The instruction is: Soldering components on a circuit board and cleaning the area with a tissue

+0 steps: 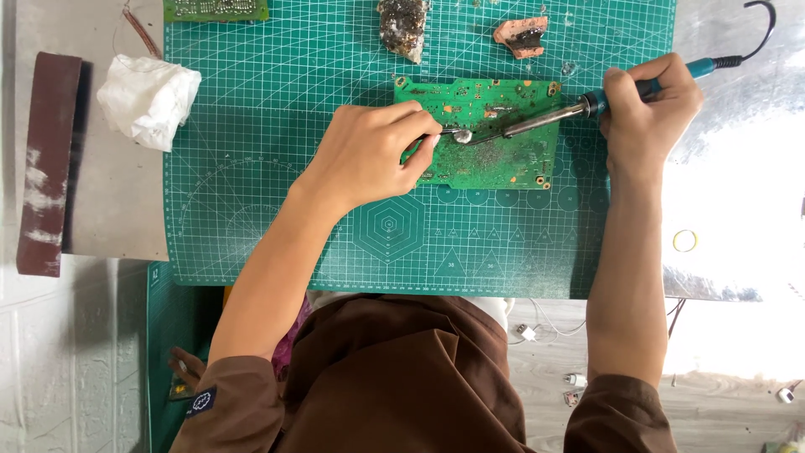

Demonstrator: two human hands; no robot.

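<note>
A green circuit board (495,159) lies on the green cutting mat (277,126), copper side up. My left hand (369,155) rests on the board's left part and pinches thin metal tweezers (454,132) whose tip holds a small silvery piece over the board. My right hand (650,105) grips a soldering iron (545,120) with a teal handle; its dark tip reaches down-left to the spot beside the tweezers' tip.
A crumpled white tissue (149,99) sits at the mat's left edge, with a brown strip (49,159) further left. A second green board (215,9), a dark crusty sponge (402,27) and a pinkish block (521,36) lie along the far edge. A yellow ring (684,241) lies right.
</note>
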